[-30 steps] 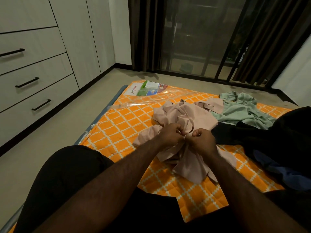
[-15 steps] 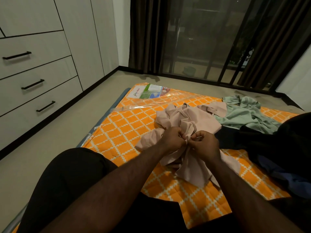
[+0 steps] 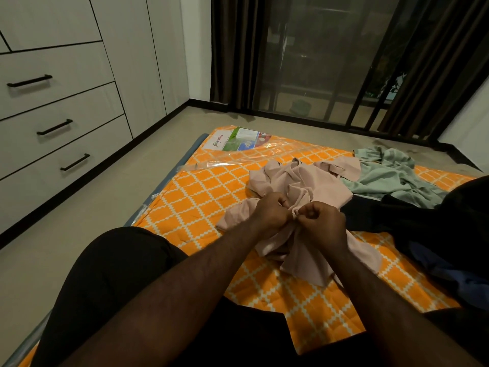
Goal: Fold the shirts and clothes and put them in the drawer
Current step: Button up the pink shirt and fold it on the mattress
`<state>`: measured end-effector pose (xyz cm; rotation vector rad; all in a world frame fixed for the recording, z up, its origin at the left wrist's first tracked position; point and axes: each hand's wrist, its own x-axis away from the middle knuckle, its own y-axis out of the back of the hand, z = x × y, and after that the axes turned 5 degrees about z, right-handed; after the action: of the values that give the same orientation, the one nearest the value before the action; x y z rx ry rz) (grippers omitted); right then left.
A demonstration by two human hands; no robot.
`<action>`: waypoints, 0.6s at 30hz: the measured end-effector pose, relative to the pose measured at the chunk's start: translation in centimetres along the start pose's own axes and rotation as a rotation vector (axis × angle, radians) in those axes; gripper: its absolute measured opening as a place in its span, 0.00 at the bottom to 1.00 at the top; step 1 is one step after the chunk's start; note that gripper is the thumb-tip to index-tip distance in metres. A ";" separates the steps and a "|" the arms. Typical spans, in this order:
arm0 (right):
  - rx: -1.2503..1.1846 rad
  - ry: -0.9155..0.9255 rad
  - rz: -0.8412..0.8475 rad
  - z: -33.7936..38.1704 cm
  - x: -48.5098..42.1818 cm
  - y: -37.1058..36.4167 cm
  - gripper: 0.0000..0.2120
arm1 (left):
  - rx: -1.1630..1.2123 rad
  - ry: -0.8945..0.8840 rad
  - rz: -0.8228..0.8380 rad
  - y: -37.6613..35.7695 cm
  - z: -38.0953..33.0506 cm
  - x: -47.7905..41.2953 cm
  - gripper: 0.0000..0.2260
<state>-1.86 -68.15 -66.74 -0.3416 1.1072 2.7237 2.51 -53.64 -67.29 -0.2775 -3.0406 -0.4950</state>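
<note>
A crumpled pale pink shirt [image 3: 312,181] lies on the orange patterned mattress [image 3: 206,197] in front of me. My left hand [image 3: 270,213] and my right hand [image 3: 321,221] sit knuckle to knuckle at its near part, each with curled fingers pinching a bunch of the pink cloth. A light green garment [image 3: 389,173] lies behind the pink one to the right. Dark black and blue clothes [image 3: 436,234] are heaped at the right. Three white drawers [image 3: 60,125] with black handles stand shut at the left.
A printed label under clear plastic wrap [image 3: 238,141] lies at the mattress's far left corner. Beige floor [image 3: 92,202] runs between mattress and drawers. Dark curtains and a barred glass door [image 3: 317,62] stand behind. My black-clad knee [image 3: 113,274] is at the lower left.
My hands stay pinched together on the pink shirt, with only small finger movements. The view has shifted slightly.
</note>
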 end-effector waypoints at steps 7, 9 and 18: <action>-0.010 -0.008 -0.058 -0.4 0.0 0.2 0.08 | 0.047 -0.012 0.037 -0.3 0.2 -0.7 0.14; -0.010 -0.014 -0.052 -0.6 -0.1 0.2 0.08 | 0.061 -0.020 0.034 -0.3 0.1 -0.7 0.14; -0.071 -0.027 -0.014 -0.5 -0.1 0.2 0.07 | 0.009 -0.028 -0.038 -0.1 0.2 -0.2 0.15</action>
<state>-1.76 -68.63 -66.95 -0.3202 0.9992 2.7515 2.70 -53.74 -67.52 -0.2281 -3.0796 -0.4837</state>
